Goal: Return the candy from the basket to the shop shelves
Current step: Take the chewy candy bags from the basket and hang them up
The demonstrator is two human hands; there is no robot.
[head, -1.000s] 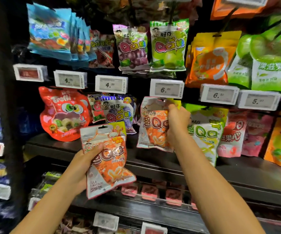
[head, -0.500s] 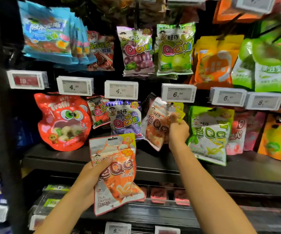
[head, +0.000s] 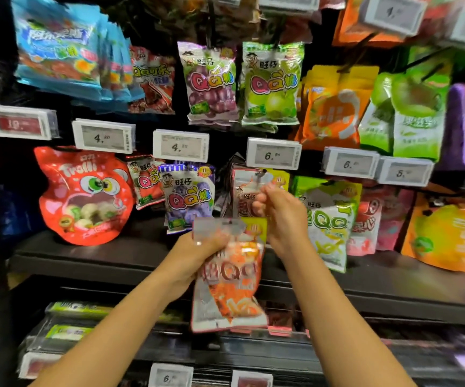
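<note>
Orange QQ gummy bag hangs upright, long axis vertical, in the left hand, whose fingers clamp its top edge just below and left of the hanging orange bag on the peg under the 6.50 price tag. The right hand, nearer that peg, has fingers curled at the hung bag's top; whether they pinch it I cannot tell. Two orange bags show, one held, one hung, and two hands.

Dark shelf w/ red Trolli bag
</note>
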